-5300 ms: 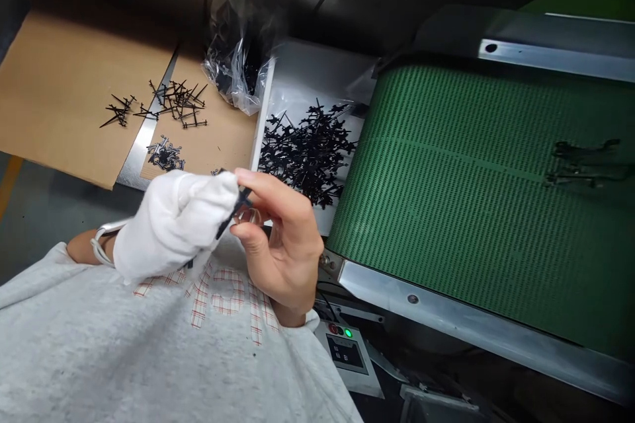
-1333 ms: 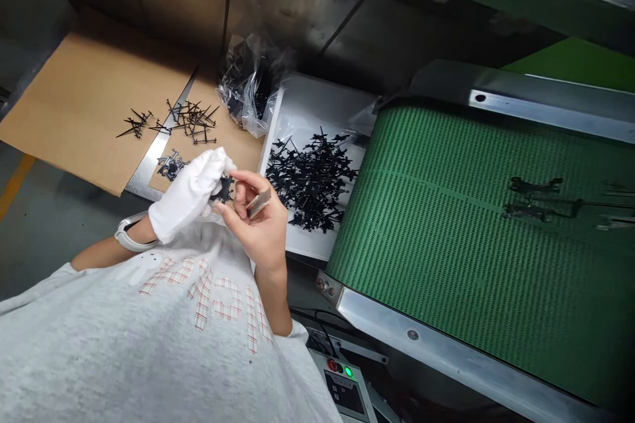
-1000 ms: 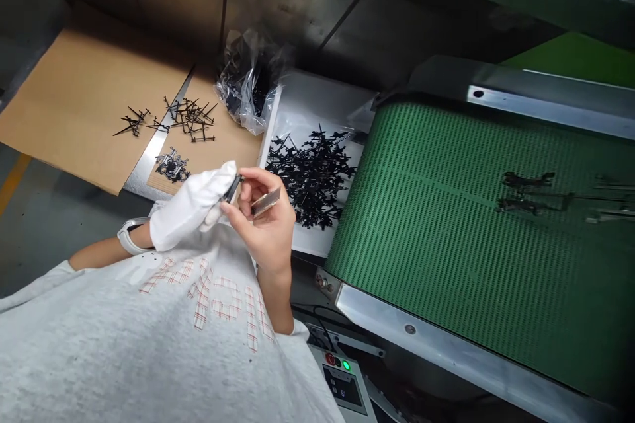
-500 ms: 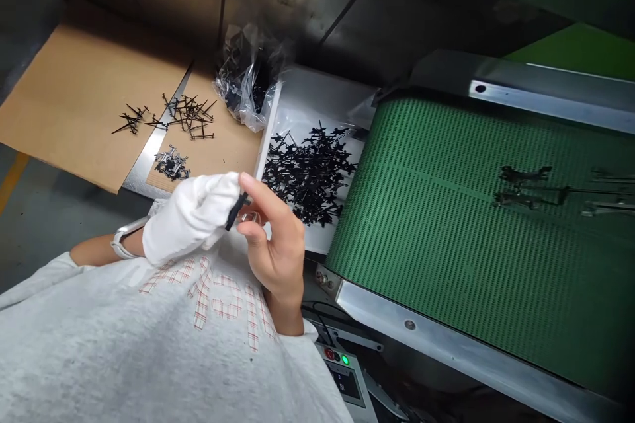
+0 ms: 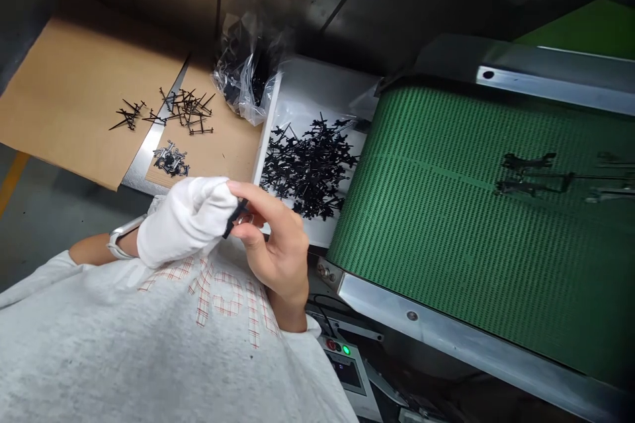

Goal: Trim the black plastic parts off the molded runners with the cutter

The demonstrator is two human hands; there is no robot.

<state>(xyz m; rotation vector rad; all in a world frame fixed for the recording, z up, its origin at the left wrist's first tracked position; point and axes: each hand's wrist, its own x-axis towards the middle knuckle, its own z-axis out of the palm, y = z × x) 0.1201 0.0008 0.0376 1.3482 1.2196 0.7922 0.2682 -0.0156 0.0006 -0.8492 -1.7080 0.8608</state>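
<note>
My left hand (image 5: 186,218) wears a white glove and is closed around a small black plastic part (image 5: 232,221), whose dark edge shows past the glove. My bare right hand (image 5: 278,238) meets it from the other side, its thumb and fingers curled at the part, with one fingertip against the glove. A small clear or shiny piece shows between the right fingers; its kind cannot be made out. Just beyond the hands, a heap of black branched plastic parts (image 5: 312,168) lies in a white tray (image 5: 317,76).
On brown cardboard (image 5: 74,73) lie thin black sprues (image 5: 191,109) and a small pile of grey-black pieces (image 5: 170,160). A clear bag (image 5: 245,73) stands beside the tray. To the right, a green conveyor belt (image 5: 421,231) carries several dark parts (image 5: 528,175). A control panel (image 5: 347,370) sits below.
Both hands stay together at the black part, shifted slightly left and down, and the part has turned a little between them. The view has tilted slightly.
</note>
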